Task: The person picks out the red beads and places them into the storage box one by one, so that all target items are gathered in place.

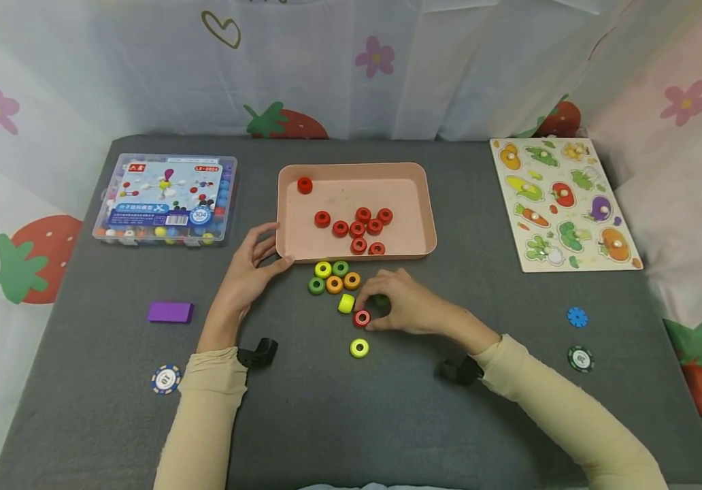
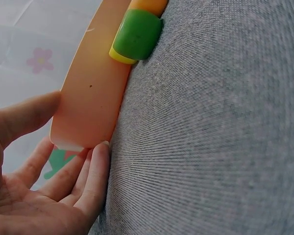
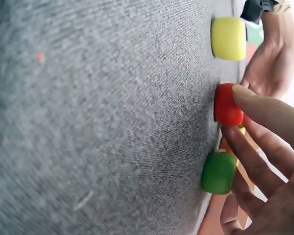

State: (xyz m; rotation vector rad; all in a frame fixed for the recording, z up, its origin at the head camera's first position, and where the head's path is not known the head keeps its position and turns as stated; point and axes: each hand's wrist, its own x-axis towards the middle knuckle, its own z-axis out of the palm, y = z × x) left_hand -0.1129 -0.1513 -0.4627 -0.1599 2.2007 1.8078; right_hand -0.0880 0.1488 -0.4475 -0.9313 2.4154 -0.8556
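Note:
A pink tray (image 1: 290, 248) holds several red ring-shaped beads (image 1: 357, 229). My left hand (image 1: 248, 272) holds the tray's near left corner, thumb at the front wall and fingers round the side. My right hand (image 1: 409, 303) pinches a red bead (image 3: 228, 105) between thumb and finger, close over the table. Beneath that hand lies a green bead (image 3: 218, 172), partly covered in the head view. A yellow bead (image 1: 359, 348) lies nearer me, and another yellow bead (image 1: 346, 303) rests on its side to the left. Green, orange and yellow beads (image 1: 335, 284) cluster along the tray's front wall.
At the back left is a clear plastic box (image 1: 165, 199) of coloured balls. A wooden vegetable puzzle board (image 1: 568, 204) lies at right. A purple block (image 1: 170, 312) and a blue-white chip (image 1: 166, 379) are at left, a blue disc (image 1: 577, 317) and dark green chip (image 1: 580, 358) at right.

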